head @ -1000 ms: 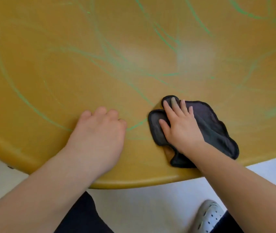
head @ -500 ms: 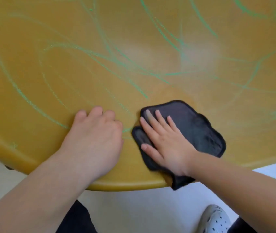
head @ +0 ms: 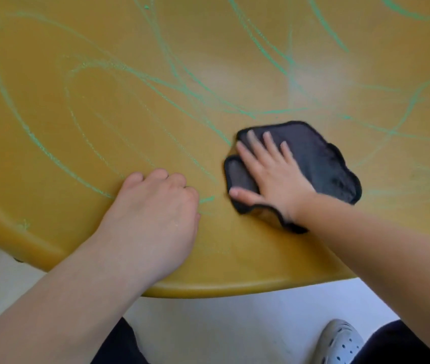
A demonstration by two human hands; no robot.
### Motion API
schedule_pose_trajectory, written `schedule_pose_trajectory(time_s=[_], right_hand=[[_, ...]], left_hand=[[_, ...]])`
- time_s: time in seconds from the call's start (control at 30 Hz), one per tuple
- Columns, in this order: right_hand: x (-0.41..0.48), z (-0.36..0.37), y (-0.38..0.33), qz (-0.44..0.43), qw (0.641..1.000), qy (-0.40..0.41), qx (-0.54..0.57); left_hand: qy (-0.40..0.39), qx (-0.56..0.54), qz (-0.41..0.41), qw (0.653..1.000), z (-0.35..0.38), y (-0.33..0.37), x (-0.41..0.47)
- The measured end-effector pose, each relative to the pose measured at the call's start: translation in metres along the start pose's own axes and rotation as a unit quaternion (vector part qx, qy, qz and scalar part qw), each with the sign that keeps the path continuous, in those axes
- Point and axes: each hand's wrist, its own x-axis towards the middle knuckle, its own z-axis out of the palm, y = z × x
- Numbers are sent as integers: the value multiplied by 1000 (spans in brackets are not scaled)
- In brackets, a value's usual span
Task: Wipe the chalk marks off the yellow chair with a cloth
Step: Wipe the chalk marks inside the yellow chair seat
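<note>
Head view: right hand (head: 274, 177), fingers flat, presses dark grey cloth (head: 321, 164) near yellow plastic chair seat's (head: 103, 106) front edge; left hand (head: 153, 214) rests curled, holding nothing. Green chalk marks (head: 171, 82) unwiped. No legible writing.

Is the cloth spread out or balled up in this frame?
Mostly spread: the dark cloth lies flat on the yellow chair seat under the right hand, fingers straight; its edges are slightly rumpled.

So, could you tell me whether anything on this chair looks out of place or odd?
Green chalk scribbles loop across most of the yellow chair seat, which should be plain. The dark cloth lies bunched under the flat right hand. Nothing looks spilled or broken.
</note>
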Motion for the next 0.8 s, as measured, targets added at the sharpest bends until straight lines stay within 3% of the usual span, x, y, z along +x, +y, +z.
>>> schedule_pose_trajectory(time_s=[0.13, 0.23, 0.3, 0.47, 0.57, 0.8], right_hand=[[-75, 5, -35, -146, 987, -60, 32], [-96, 2, -22, -177, 979, -87, 44], [-72, 3, 7, -143, 988, -54, 13], [24, -13, 58, 61, 997, 22, 29], [36, -10, 34, 82, 996, 37, 20], [-78, 5, -44, -159, 984, -61, 52]], left_hand=[[20, -8, -8, 1000, 2, 0, 0], [18, -9, -5, 1000, 3, 2, 0], [17, -11, -7, 1000, 4, 2, 0], [-14, -4, -18, 1000, 0, 1, -1], [-9, -12, -24, 1000, -4, 2, -2], [8, -15, -17, 1000, 0, 0, 2]])
